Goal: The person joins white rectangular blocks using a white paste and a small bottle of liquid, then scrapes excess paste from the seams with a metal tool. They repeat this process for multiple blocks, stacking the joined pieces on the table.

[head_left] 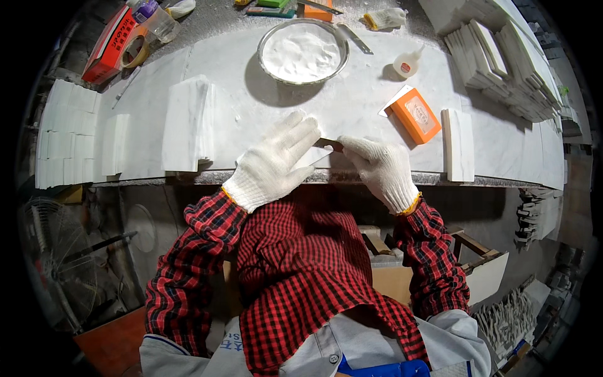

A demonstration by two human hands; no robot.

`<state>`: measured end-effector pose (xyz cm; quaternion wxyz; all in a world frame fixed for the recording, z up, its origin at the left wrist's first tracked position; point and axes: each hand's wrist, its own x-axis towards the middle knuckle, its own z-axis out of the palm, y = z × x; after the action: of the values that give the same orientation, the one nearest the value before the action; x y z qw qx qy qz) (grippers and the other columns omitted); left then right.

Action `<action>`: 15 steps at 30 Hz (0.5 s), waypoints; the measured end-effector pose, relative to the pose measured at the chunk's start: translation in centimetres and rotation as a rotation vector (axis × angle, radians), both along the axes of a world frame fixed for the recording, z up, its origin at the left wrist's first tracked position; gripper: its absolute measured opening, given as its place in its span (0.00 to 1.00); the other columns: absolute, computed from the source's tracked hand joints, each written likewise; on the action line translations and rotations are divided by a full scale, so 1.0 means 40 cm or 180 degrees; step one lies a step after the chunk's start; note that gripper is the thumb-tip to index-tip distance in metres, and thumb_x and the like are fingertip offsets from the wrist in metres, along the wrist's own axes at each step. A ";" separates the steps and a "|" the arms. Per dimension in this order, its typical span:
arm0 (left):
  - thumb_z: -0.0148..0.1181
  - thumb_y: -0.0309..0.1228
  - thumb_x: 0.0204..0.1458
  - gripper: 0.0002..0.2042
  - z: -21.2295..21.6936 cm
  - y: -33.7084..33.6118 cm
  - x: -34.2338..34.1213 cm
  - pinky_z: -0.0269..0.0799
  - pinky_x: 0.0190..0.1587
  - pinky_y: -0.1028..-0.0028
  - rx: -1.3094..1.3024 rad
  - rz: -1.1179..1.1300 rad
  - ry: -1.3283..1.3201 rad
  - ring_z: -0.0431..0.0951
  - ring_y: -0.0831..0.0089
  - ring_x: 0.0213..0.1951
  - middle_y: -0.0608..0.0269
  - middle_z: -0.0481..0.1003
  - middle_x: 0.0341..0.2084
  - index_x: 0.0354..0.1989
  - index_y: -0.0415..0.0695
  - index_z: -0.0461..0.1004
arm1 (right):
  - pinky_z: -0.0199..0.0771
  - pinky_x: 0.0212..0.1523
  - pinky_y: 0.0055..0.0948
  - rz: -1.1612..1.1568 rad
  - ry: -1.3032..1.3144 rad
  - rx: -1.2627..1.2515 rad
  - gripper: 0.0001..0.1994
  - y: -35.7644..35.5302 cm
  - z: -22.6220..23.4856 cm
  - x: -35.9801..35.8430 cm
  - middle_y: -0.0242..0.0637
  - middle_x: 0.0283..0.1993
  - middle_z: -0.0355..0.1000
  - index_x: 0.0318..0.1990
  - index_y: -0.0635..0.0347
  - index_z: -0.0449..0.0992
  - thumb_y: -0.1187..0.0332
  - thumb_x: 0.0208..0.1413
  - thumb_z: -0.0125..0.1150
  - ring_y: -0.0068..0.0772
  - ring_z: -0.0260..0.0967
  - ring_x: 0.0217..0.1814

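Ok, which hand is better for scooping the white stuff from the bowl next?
Probably the right hand: it holds a blade, which might do for scooping. The left hand lies over part of a white slab with no tool showing, so it seems less ready.

We are in a workshop: stacks of cut white tiles line our dusty bench, with a bowl of white paste, and a fan stands below.
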<state>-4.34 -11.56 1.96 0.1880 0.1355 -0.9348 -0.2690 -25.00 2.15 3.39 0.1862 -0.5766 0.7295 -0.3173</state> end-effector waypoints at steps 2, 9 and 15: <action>0.70 0.31 0.47 0.29 0.005 0.000 -0.004 0.70 0.64 0.61 -0.0121 0.0010 0.0000 0.66 0.49 0.67 0.51 0.70 0.62 0.60 0.39 0.72 | 0.78 0.35 0.35 -0.0077 0.0132 -0.0082 0.10 0.002 0.003 0.011 0.40 0.36 0.81 0.46 0.52 0.84 0.70 0.57 0.65 0.43 0.79 0.34; 0.69 0.36 0.51 0.27 0.014 -0.015 -0.003 0.69 0.64 0.60 -0.0289 -0.0162 0.0063 0.68 0.49 0.65 0.49 0.71 0.60 0.59 0.40 0.72 | 0.78 0.35 0.33 -0.0608 -0.0413 -0.0292 0.11 0.053 -0.009 0.103 0.48 0.35 0.79 0.46 0.57 0.83 0.70 0.57 0.66 0.46 0.80 0.35; 0.64 0.34 0.56 0.27 0.076 0.052 0.019 0.63 0.67 0.59 0.0270 0.0553 0.0231 0.68 0.47 0.64 0.43 0.70 0.61 0.63 0.37 0.69 | 0.78 0.40 0.24 -0.1038 -0.2125 0.0097 0.13 0.140 0.017 0.195 0.43 0.41 0.83 0.50 0.67 0.81 0.74 0.58 0.64 0.23 0.80 0.38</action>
<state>-3.57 -9.46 4.99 0.2384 0.2141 -0.8999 -0.2958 -17.20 7.73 4.08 0.3694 -0.3148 0.7155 -0.5025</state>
